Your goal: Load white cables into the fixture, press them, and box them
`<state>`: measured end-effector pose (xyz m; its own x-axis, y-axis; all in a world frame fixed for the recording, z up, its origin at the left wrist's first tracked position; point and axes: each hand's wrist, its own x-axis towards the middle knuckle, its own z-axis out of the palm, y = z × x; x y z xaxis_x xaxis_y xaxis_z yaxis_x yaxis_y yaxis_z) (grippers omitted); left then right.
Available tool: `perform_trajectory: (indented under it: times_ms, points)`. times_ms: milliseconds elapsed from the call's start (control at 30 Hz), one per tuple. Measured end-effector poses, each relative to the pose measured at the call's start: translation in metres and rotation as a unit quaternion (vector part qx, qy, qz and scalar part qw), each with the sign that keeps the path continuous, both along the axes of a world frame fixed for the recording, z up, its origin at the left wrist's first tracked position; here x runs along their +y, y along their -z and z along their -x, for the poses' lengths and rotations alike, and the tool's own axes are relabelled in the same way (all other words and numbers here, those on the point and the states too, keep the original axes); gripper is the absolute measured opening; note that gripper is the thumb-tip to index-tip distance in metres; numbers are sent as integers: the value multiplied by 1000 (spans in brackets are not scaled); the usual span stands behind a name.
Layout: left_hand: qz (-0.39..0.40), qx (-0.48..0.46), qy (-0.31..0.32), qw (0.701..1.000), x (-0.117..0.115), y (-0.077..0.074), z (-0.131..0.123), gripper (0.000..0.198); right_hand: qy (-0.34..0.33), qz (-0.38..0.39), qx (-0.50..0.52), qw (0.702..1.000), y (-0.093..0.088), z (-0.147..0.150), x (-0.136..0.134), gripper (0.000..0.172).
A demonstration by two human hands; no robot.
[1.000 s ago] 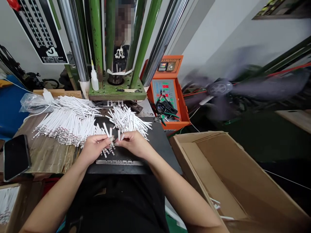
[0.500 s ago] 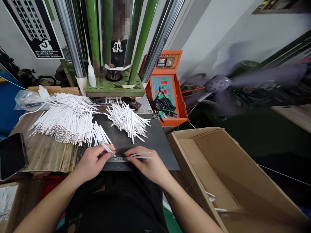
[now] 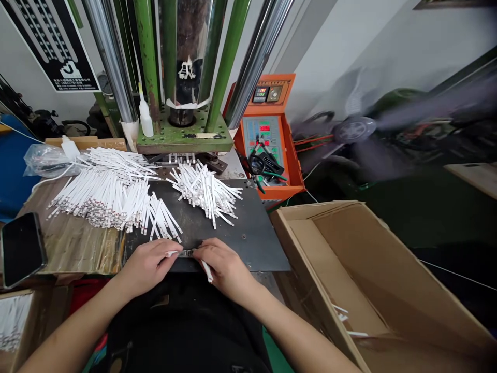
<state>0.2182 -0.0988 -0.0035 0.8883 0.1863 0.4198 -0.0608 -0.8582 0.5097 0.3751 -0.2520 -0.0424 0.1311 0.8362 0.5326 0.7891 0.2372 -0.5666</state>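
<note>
My left hand (image 3: 149,261) is closed in a pinch on a thin white strip (image 3: 172,253), mostly covered by the fingers. My right hand (image 3: 225,267) is closed too, with white strips (image 3: 207,271) slanting out below its fingers. Between the fingertips of both hands shows a short stretch of a slotted metal bar (image 3: 187,254) near the front edge of the black plate (image 3: 248,248). Beyond my left hand lies a large heap of white strips (image 3: 112,199). A smaller pile of white strips (image 3: 205,191) sits farther back on the plate.
A green press (image 3: 182,140) with steel columns stands behind the piles, a white dropper bottle (image 3: 146,118) on its base. An orange control box (image 3: 285,150) holds pliers. To the right are a cardboard box (image 3: 330,259) and a spinning fan (image 3: 353,129). A phone (image 3: 23,248) lies left.
My right hand has moved slightly left, closer to my left hand. Its strips pointed right before and now slant downward. The strip in my left hand has tipped lower.
</note>
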Motion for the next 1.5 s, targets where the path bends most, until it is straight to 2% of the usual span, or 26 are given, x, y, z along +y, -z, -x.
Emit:
perform_trajectory:
  times_ms: [167, 300, 400, 500, 667, 767, 900, 1000, 1100, 1200, 1333, 1500]
  points:
    - [-18, 66, 42, 997, 2, -6, 0, 21, 3, 27, 62, 998, -8, -16, -8, 24]
    - [-68, 80, 78, 991, 0, -9, -1, 26, 91, 27, 177, 980, -18, -29, -22, 14]
    - [-27, 58, 74, 995, 2, -6, 0, 29, 96, 48, 243, 964, -15, -26, -24, 11]
    - [36, 27, 34, 998, 9, -1, 3, 23, 104, 54, 262, 958, -6, -19, -20, 12]
    - [107, 14, -41, 993, 13, 7, 10, 12, 141, 16, 225, 964, -3, -16, -16, 15]
    - [92, 12, -32, 995, 11, 9, 10, 14, 129, -7, 176, 976, -9, -16, -18, 17]
    - [69, 26, -1, 997, 12, 8, 7, 17, 58, -40, 53, 996, -14, -10, -21, 28]
    - [71, 19, 6, 997, 14, 7, 5, 15, 23, -40, -6, 999, -14, -9, -23, 33]
    - [79, -7, -6, 997, 14, 8, 4, 14, 35, 1, -6, 999, -8, -13, -22, 28]
    - [87, -20, 8, 996, 14, 10, 5, 13, 68, 45, -9, 997, 1, -19, -21, 25]
    - [99, -27, 19, 995, 12, 14, 6, 14, 65, 39, -11, 997, 11, -22, -21, 21]
    - [78, -10, 32, 996, 5, 14, 3, 14, 37, 42, -16, 998, 11, -25, -25, 22]
